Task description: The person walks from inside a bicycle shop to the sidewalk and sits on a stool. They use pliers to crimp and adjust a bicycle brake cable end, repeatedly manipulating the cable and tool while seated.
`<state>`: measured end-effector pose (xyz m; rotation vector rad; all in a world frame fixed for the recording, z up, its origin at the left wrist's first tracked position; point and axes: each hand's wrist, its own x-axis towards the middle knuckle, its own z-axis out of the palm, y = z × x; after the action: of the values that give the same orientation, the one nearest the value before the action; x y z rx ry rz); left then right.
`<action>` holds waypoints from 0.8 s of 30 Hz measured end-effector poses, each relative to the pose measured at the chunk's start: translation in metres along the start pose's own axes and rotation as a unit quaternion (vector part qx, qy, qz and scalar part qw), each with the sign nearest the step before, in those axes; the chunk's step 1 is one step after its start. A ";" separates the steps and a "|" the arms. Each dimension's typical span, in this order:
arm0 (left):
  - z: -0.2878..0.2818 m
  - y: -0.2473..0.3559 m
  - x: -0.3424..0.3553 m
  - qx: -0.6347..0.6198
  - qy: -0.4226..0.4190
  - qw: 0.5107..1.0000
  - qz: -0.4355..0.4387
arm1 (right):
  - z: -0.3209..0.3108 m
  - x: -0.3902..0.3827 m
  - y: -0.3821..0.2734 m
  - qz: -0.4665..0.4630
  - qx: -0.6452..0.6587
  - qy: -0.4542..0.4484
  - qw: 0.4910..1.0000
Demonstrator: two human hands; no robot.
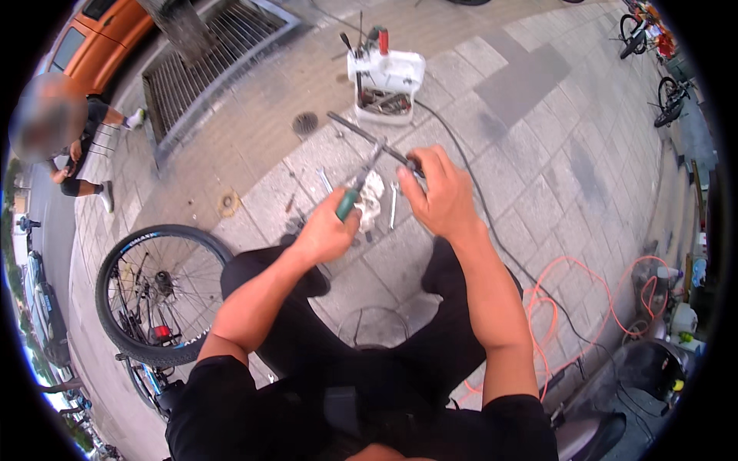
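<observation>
My left hand [327,234] is closed round a green-handled tool [348,203] with a slim metal shaft; its exact kind is unclear. The shaft slants up and away, and its end meets or crosses a long dark rod [357,131]. Fingers of my right hand [444,192] pinch the rod's near end, and the rod points to the far left. Under the tool, on the paving, lies a crumpled white cloth [371,200] with dark stains. A wrench [394,206] rests just right of the cloth, and another wrench [326,180] lies to its left.
Beyond my hands stands a white toolbox [396,115] full of tools. A bicycle wheel [165,296] is at my left. An orange hose [550,288] and a black cable [477,196] run along the right. At far left a person [69,138] sits near an orange vehicle [96,38].
</observation>
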<state>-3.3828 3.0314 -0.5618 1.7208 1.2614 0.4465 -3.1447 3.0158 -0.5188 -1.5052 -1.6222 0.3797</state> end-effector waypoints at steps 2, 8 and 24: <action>-0.002 0.001 -0.001 -0.007 0.019 1.000 0.023 | 0.010 0.001 0.006 0.139 0.110 -0.054 0.983; -0.008 0.007 -0.005 -0.014 0.015 1.000 -0.023 | 0.003 0.007 0.002 0.203 0.210 -0.045 0.955; 0.000 0.010 -0.009 -0.067 -0.045 0.997 -0.014 | 0.000 -0.015 0.004 0.094 0.096 -0.016 0.991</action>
<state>-3.3810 3.0230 -0.5516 1.5918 1.1633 0.4227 -3.1435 3.0025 -0.5276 -1.5132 -1.4282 0.6493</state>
